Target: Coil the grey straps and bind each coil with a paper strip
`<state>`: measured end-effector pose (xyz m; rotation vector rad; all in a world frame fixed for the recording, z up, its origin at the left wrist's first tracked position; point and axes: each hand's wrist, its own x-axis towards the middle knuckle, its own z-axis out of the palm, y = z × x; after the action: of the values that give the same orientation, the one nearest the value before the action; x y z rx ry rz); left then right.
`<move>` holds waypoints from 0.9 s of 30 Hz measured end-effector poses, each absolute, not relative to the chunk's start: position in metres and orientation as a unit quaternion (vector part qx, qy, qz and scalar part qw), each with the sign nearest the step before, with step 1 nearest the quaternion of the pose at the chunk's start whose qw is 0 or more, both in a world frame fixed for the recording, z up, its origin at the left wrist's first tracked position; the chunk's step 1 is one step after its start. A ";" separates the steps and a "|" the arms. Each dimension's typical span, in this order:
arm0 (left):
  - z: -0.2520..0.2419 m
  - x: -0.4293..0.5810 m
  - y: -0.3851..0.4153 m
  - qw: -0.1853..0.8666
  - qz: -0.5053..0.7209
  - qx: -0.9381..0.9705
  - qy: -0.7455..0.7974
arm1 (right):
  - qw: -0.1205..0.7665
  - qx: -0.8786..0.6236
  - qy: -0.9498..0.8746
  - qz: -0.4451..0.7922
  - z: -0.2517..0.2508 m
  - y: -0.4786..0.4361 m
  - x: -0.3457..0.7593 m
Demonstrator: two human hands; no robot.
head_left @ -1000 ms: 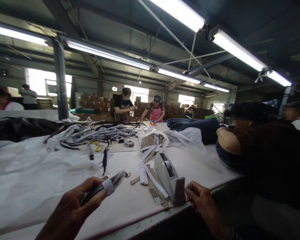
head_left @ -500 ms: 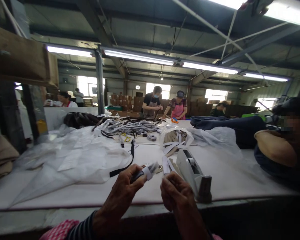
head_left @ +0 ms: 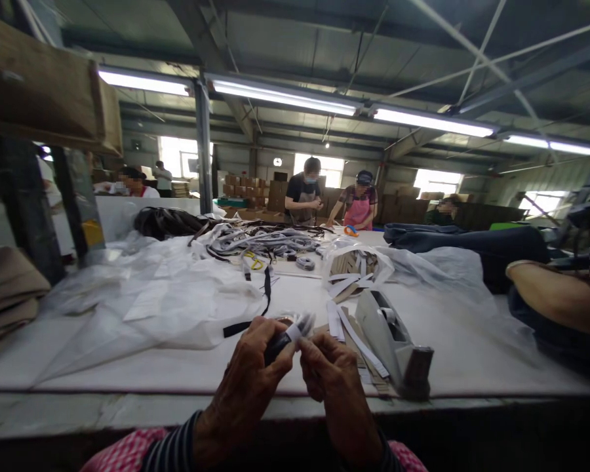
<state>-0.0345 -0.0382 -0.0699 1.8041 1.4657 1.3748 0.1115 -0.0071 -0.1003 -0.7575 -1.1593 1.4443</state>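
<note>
Hands closer together than a moment earlier: left hand point(head_left: 250, 387), fingers curled round a light, floppy strap bundle point(head_left: 302, 326) just above the table point(head_left: 465, 367), best gripped at its white band point(head_left: 292, 332); right hand point(head_left: 337, 393), fingers pinching that band; tape dispenser point(head_left: 391, 341) beside.

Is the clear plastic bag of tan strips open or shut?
Open: the clear plastic bag gapes at the top, tan strips showing inside.

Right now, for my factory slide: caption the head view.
Bare left hand and right hand hold a white-banded black strap bundle beside a grey tape dispenser.
</note>
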 end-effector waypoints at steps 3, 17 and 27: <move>-0.069 -0.035 -0.037 0.250 0.505 0.632 0.532 | 0.531 -0.308 -0.462 0.640 -0.106 -0.002 0.107; -0.079 -0.038 -0.032 0.529 0.574 0.460 0.424 | 0.559 -0.265 -0.471 0.629 -0.131 0.000 0.082; -0.081 -0.047 -0.024 0.465 0.540 0.467 0.523 | 0.613 -0.365 -0.671 0.202 -0.140 -0.012 0.109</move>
<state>-0.0471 -0.0239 -0.0814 1.1475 1.2851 1.3252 0.1091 -0.0125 -0.1397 -0.8414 -1.5471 0.4663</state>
